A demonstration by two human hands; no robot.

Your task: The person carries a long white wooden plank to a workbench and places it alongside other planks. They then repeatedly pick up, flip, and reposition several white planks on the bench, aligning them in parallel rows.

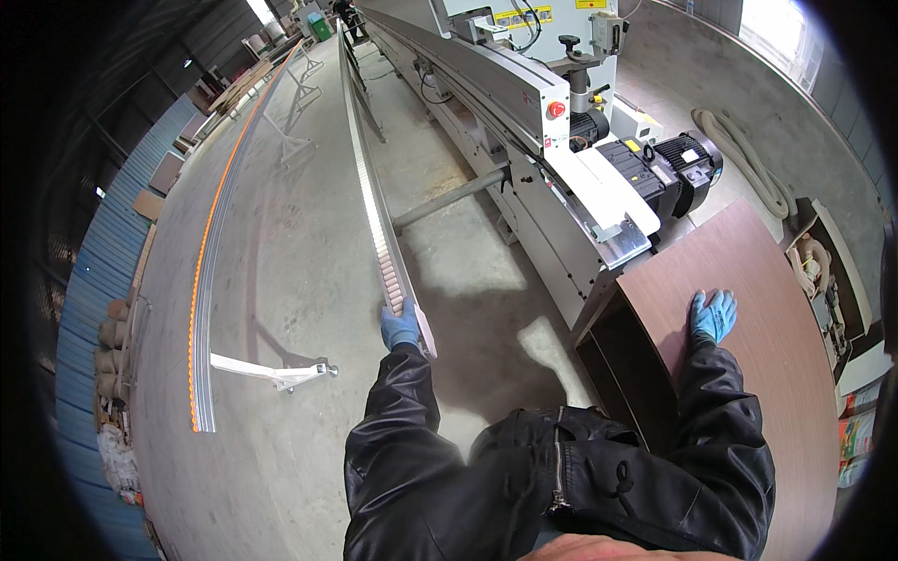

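My left hand [400, 328], in a blue glove, grips the near end of a long metal roller rail [377, 231] with pale rollers. My fingers lie over the last rollers, so part of the grip is hidden. A grey support bar [452, 198] joins this rail to the long edge-banding machine [484, 133]. My right hand [713, 315], also gloved in blue, rests palm down with fingers spread on the brown wood-grain top [765, 393] of a cabinet. Dark open compartments [628, 365] show beneath that top. Nothing is held in the right hand.
Left of me runs a second rail [203, 329] with orange rollers, whose white foot [270, 368] juts across the concrete floor. A red emergency stop button [556, 109] and a black motor [684, 168] are on the machine. A person [347, 15] stands far off.
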